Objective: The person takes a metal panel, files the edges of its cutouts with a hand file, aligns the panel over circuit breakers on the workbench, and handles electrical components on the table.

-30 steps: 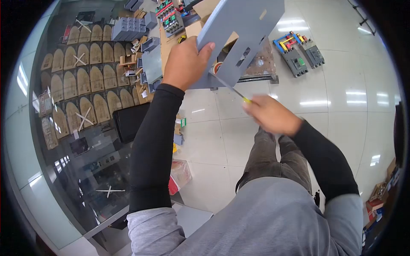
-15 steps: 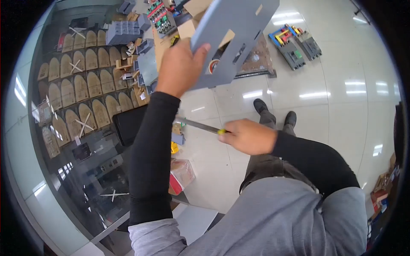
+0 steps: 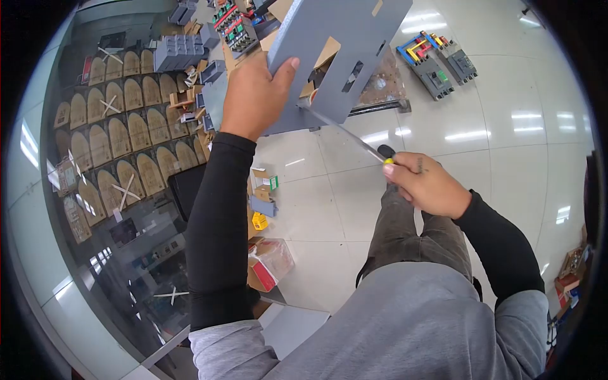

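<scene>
My left hand (image 3: 256, 95) is closed on the left edge of a grey sheet-metal panel (image 3: 345, 47), with its thumb against the face. The panel stands tilted and has several rectangular cutouts. My right hand (image 3: 429, 183) is wrapped round the handle of a long, thin metal file (image 3: 348, 134) with a yellow collar. The file slants up and left, its far tip at the panel's lower part, just below a cutout; whether the tip goes into a hole I cannot tell. Most of the handle is hidden in my palm.
Two circuit breakers (image 3: 434, 76) with coloured busbars lie on the tiled floor at the upper right. Several grey breakers (image 3: 180, 52) stand at the upper left, near a glass surface (image 3: 149, 272) over rows of brown cardboard shapes. An opened carton (image 3: 271, 263) sits below my left forearm.
My right hand has moved right and slightly up the view, and the file now points at the panel instead of passing behind my left wrist. The panel and left hand have shifted slightly left.
</scene>
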`<state>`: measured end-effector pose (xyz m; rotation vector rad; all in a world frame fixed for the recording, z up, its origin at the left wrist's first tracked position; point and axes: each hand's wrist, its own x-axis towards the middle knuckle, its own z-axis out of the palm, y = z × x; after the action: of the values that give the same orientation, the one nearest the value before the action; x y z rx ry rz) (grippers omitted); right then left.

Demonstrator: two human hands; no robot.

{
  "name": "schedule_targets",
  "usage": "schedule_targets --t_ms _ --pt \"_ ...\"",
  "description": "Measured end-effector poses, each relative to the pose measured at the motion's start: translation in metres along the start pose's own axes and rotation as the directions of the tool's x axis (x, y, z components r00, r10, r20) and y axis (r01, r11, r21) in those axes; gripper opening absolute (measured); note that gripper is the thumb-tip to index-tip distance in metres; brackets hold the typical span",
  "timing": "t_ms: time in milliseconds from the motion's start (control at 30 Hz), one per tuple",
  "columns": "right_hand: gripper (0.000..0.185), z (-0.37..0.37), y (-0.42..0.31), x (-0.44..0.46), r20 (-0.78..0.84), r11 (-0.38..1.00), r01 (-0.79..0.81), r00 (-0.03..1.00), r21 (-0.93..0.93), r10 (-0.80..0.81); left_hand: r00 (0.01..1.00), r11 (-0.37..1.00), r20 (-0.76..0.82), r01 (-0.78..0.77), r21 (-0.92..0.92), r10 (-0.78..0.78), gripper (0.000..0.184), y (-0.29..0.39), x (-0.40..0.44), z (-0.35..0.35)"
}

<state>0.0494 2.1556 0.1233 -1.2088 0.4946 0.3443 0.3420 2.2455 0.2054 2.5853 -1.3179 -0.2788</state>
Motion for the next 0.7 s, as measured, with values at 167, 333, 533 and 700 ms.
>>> schedule_targets --t_ms 167,333,533,700 --pt "0.044 0.021 -0.020 0.121 0.090 0.990 0.050 0.995 -0.128 -0.038 0.998 0.997 0.037 0.058 0.050 -0.060 0.048 0.010 -0.010 0.001" --pt "0.041 0.013 -0.001 0.057 0.053 0.990 0.112 0.993 -0.083 -0.108 0.998 0.998 0.023 0.061 0.011 -0.061 0.046 0.014 -0.006 -0.003" --pt "0.051 0.014 -0.020 0.113 0.088 0.981 -0.038 0.995 -0.189 0.055 0.998 0.999 -0.058 -0.021 -0.046 0.019 0.047 0.009 -0.005 0.004" --pt "0.044 0.001 0.018 0.049 0.036 0.977 0.149 0.989 -0.150 -0.145 0.999 0.999 -0.047 -0.004 -0.053 0.002 0.045 0.009 -0.004 0.002"
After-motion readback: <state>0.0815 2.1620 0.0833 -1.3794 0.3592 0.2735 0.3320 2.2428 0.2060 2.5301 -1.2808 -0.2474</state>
